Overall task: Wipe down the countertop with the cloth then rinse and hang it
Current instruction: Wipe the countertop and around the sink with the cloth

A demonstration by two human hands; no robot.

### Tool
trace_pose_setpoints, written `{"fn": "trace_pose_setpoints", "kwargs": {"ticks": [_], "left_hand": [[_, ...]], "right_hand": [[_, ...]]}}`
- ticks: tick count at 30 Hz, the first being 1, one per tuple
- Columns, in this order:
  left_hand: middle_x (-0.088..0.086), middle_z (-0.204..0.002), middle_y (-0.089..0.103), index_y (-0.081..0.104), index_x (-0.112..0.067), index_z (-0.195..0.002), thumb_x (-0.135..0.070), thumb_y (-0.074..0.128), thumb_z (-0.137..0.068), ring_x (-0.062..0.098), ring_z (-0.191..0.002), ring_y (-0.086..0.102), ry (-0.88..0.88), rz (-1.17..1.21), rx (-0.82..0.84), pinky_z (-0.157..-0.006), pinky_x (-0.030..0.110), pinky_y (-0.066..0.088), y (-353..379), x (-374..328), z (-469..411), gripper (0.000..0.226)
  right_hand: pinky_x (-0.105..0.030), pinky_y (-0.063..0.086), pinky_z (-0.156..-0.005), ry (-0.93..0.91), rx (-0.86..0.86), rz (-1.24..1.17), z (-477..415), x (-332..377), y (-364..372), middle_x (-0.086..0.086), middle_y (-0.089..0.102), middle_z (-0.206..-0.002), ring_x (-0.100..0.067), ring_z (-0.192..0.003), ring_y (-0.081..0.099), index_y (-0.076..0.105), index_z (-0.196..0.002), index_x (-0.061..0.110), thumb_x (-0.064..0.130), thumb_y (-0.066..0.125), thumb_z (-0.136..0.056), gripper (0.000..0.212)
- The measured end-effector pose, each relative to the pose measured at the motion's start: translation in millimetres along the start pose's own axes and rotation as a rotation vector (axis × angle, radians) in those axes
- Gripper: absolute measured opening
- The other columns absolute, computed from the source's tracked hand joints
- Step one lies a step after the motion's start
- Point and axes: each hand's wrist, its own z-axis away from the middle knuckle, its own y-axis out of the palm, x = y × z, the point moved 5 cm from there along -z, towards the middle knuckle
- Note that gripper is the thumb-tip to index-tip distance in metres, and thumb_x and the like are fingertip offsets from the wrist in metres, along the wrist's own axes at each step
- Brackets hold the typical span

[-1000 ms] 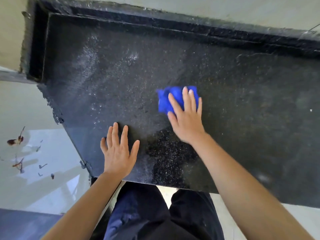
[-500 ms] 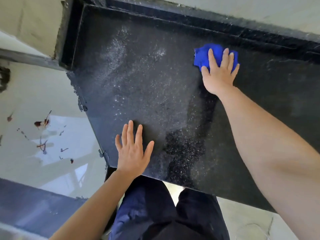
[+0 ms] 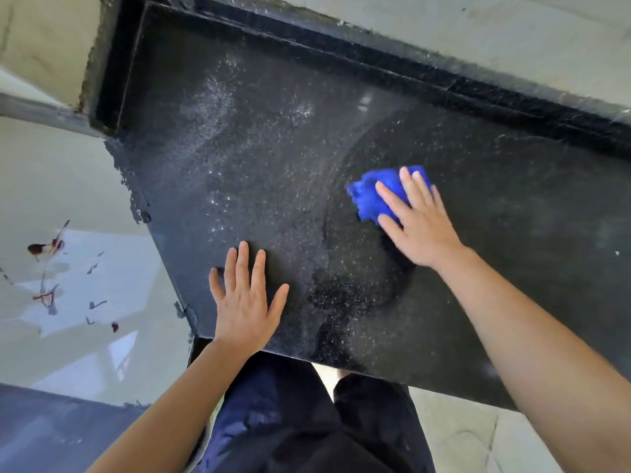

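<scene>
A crumpled blue cloth [image 3: 370,198] lies on the black speckled countertop [image 3: 239,172], right of its middle. My right hand [image 3: 418,220] presses flat on the cloth with straight fingers, covering its right part. My left hand [image 3: 244,302] rests flat on the countertop near the front left corner, fingers spread, holding nothing. A darker wiped arc curves across the stone left of the cloth, and pale specks cover the left part of the surface.
A raised black ledge [image 3: 444,83] runs along the back and left of the countertop, with a pale wall behind it. To the left is a light floor [image 3: 68,199] with small red and dark scraps [image 3: 46,247]. My dark trousers [image 3: 307,421] stand against the front edge.
My right hand has drawn the cloth back from the rear ledge toward the middle of the countertop. The left hand has stayed flat in place.
</scene>
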Motion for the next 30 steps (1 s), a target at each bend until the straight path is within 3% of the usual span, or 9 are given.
{"fn": "trace_pose_setpoints", "kwargs": {"ticks": [3,6,12,17,20,26,28,30], "left_hand": [[0.014,-0.164,0.012,0.028,-0.012,-0.153,-0.061,0.030,-0.097,0.033,-0.152,0.008,-0.001,-0.013,-0.002,-0.117,0.063,0.009,-3.1,4.0,3.6,0.074],[0.014,-0.165,0.010,0.026,-0.013,-0.154,-0.061,0.030,-0.098,0.033,-0.152,0.006,-0.013,-0.006,-0.011,-0.118,0.062,0.012,-2.7,13.9,12.4,0.075],[0.015,-0.164,0.010,0.027,-0.011,-0.154,-0.061,0.031,-0.097,0.034,-0.152,0.007,-0.041,-0.016,0.015,-0.117,0.063,0.015,2.9,28.1,18.3,0.075],[0.015,-0.164,0.011,0.027,-0.010,-0.154,-0.059,0.033,-0.096,0.034,-0.152,0.007,-0.061,0.026,-0.005,-0.117,0.062,0.013,-4.4,30.0,6.4,0.076],[0.015,-0.164,0.011,0.026,-0.011,-0.155,-0.059,0.033,-0.097,0.033,-0.152,0.007,-0.025,0.024,0.007,-0.117,0.063,0.013,-4.4,29.8,1.0,0.076],[0.016,-0.163,0.018,0.030,-0.010,-0.153,-0.061,0.031,-0.096,0.035,-0.151,0.014,-0.028,-0.005,0.022,-0.115,0.065,0.018,-3.5,31.4,-4.3,0.076],[0.015,-0.162,0.021,0.032,-0.011,-0.153,-0.060,0.032,-0.097,0.035,-0.150,0.017,-0.024,-0.010,0.008,-0.114,0.064,0.020,-4.0,33.6,-4.6,0.074],[0.015,-0.162,0.022,0.032,-0.013,-0.153,-0.059,0.031,-0.097,0.035,-0.149,0.019,-0.006,-0.033,0.003,-0.114,0.064,0.021,-3.1,36.1,-4.2,0.073]], "right_hand": [[-0.054,0.003,-0.123,0.297,-0.012,-0.112,-74.5,-18.6,-39.9,-0.007,-0.008,-0.167,-0.028,-0.153,-0.007,0.011,-0.158,0.039,0.051,0.033,-0.102,0.061],[-0.056,0.000,-0.122,0.439,-0.022,-0.156,-118.2,15.5,-51.6,-0.009,-0.011,-0.166,-0.029,-0.153,-0.011,0.006,-0.159,0.036,0.049,0.027,-0.103,0.061],[-0.056,0.003,-0.122,-0.027,-0.103,-0.030,-39.9,130.7,7.4,-0.011,0.001,-0.167,-0.031,-0.153,-0.001,0.020,-0.157,0.033,0.047,0.029,-0.104,0.056],[-0.053,0.008,-0.123,-0.151,-0.011,0.032,53.9,86.4,43.9,-0.009,0.005,-0.167,-0.027,-0.154,0.002,0.030,-0.155,0.032,0.048,0.035,-0.104,0.054],[-0.053,0.008,-0.123,0.013,-0.048,-0.012,32.0,37.9,27.9,-0.010,0.005,-0.167,-0.030,-0.153,0.004,0.028,-0.155,0.033,0.050,0.035,-0.102,0.056],[-0.053,-0.003,-0.122,0.655,-0.165,-0.242,-93.5,-17.9,-43.7,-0.008,-0.008,-0.167,-0.027,-0.153,-0.009,0.009,-0.158,0.037,0.049,0.030,-0.103,0.060],[-0.057,-0.002,-0.121,0.741,-0.187,-0.276,-129.0,2.8,-54.7,-0.010,-0.007,-0.167,-0.029,-0.153,-0.008,0.008,-0.158,0.036,0.047,0.029,-0.102,0.061],[-0.058,-0.001,-0.121,0.636,-0.200,-0.229,-151.3,47.8,-55.9,-0.012,-0.006,-0.166,-0.031,-0.153,-0.007,0.010,-0.158,0.035,0.046,0.029,-0.102,0.061]]}}
